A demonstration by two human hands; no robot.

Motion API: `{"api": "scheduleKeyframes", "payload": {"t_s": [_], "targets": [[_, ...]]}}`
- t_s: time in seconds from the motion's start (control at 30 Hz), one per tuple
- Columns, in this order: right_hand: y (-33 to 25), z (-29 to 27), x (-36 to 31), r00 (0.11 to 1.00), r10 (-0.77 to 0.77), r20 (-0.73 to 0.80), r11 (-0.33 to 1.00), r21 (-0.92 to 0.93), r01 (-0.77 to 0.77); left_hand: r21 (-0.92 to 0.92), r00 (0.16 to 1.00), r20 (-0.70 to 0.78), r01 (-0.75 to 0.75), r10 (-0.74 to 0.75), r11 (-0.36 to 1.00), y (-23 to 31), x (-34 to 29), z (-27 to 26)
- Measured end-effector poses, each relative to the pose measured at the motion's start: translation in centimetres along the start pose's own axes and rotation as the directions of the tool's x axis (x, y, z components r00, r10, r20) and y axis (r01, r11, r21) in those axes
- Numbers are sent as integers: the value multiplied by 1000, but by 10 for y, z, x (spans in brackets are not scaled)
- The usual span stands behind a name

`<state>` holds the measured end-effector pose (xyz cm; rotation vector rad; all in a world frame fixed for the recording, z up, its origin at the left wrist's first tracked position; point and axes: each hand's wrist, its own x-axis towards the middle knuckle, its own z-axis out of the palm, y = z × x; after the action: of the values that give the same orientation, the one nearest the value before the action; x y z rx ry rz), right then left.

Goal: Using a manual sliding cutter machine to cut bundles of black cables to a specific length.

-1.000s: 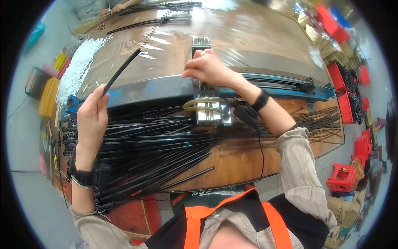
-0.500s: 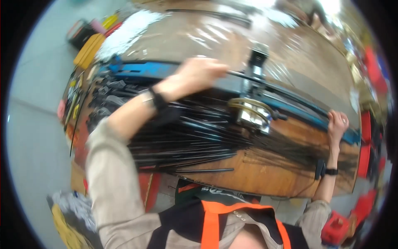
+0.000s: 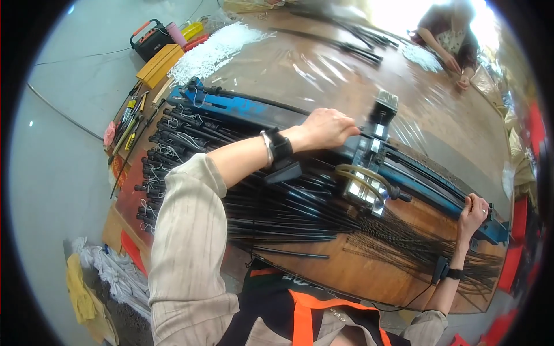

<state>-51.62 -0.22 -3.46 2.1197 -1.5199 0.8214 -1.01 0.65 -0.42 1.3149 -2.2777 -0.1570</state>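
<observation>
My left hand (image 3: 330, 128) is closed over a long black rod (image 3: 398, 151) just left of a metal clamp unit (image 3: 369, 153). This rod lies along a blue rail fixture (image 3: 236, 106), and its left end carries a loop of white string. At the rail's right end, my right hand (image 3: 473, 216) is closed with fingertips pinched; what they hold there is mostly hidden, though the rod runs up to them. In front of the rail lies a bundle of black rods (image 3: 277, 202) with white string loops at the left and thin, ridged wire-like ends (image 3: 415, 242) at the right.
White small pieces (image 3: 216, 52) are heaped at the far left, beside a yellow box (image 3: 160, 64). Hand tools (image 3: 131, 124) lie at the left edge. More black rods (image 3: 340, 43) rest at the back. A co-worker (image 3: 447, 40) sits at the far right near another white heap (image 3: 421, 57).
My left hand has moved right along the rail, up to the clamp unit. My right hand stays at the rail's right end. The whole view has shifted and become sharper.
</observation>
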Motion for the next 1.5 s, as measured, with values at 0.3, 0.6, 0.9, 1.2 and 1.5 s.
{"api": "scheduleKeyframes", "payload": {"t_s": [0.3,0.6,0.9,1.2,1.5], "targets": [[-79,-22,-4,992,-124,1,992,-27,124,91,996,65,-61,55,994,-10,-2,0],[-145,-25,-44,986,-146,76,944,308,116,171,988,147,23,-49,985,6,14,-1],[-185,-11,-30,977,-133,168,861,508,30,195,989,129,49,-75,980,8,2,0],[-181,14,-25,941,-1,338,547,788,-282,289,985,-44,-146,165,946,-3,4,13],[-258,-8,-79,907,-394,150,801,540,259,693,881,-144,-234,450,682,-81,-15,-42]]}}
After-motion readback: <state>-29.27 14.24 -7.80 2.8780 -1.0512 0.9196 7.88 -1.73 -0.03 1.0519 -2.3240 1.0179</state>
